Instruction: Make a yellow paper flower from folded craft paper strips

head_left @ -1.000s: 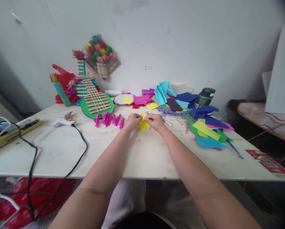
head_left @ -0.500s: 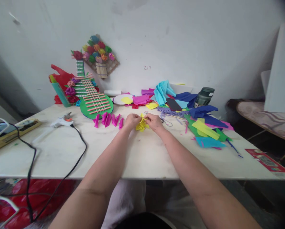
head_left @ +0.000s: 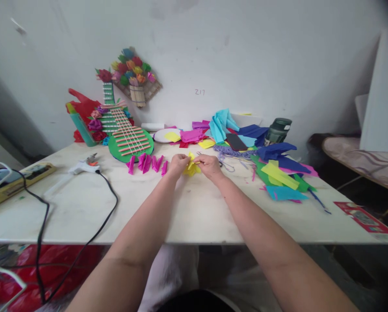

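Note:
A yellow paper flower point(head_left: 192, 167) is pinched between my two hands over the middle of the table. My left hand point(head_left: 179, 164) is closed on its left side, and my right hand point(head_left: 210, 166) grips its right edge between thumb and finger. The fingers cover part of the petals. Just left of my left hand lie several folded magenta paper pieces point(head_left: 144, 163) in a row. Beyond my right hand, a pair of scissors point(head_left: 227, 166) rests partly hidden on the table.
At left are a hot glue gun point(head_left: 85, 165) with a black cord and a power strip point(head_left: 20, 182). A green paper pipa point(head_left: 129, 143) leans at the back. Crepe paper point(head_left: 280, 175), a phone point(head_left: 236, 142) and a dark green bottle point(head_left: 277, 131) occupy the right side.
My right hand has shifted slightly left, closer to my left hand. The yellow flower has turned and looks more bunched between the fingers.

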A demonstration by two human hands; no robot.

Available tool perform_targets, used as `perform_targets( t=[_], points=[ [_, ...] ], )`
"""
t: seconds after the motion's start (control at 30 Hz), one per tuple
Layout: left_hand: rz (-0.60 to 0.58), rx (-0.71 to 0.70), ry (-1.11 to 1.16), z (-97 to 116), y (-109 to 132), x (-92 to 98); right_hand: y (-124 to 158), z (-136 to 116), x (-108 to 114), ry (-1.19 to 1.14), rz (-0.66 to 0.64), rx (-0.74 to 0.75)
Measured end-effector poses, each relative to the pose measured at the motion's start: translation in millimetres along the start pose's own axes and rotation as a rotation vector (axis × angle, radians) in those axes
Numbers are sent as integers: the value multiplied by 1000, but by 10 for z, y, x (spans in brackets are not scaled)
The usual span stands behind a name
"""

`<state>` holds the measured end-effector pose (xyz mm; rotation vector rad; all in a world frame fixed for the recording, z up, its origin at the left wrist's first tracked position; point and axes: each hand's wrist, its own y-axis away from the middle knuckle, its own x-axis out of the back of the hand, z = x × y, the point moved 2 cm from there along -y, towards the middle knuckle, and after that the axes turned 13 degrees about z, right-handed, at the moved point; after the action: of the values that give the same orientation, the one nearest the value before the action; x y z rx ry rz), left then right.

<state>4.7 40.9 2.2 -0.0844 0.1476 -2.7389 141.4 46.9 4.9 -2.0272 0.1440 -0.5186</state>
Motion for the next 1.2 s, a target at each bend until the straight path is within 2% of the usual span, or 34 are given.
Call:
perform_targets(
  t=[0.13, 0.37, 0.47, 0.57, 0.67, 0.77, 1.2],
  points=[
    [-75, 31, 97, 18, 29, 1, 2, -10, 6, -11, 21, 67],
    [-108, -30, -34, -26, -14, 35, 33, 18, -10, 52, 38, 102],
    [-87, -23, -76, -52, -35, 42, 40, 16, -25, 73, 11, 113],
    [-21, -83, -121, -46, -47, 38, 40, 1, -39, 101, -11, 127],
    [52, -138, -153, -27, -44, 21, 32, -18, -41, 120, 8, 130],
    [98, -123, -158, -21, -34, 1, 23, -40, -38, 116, 29, 138],
    [84, -29, -14, -57, -44, -26, 17, -77, -34, 90, 33, 235]
  ],
)
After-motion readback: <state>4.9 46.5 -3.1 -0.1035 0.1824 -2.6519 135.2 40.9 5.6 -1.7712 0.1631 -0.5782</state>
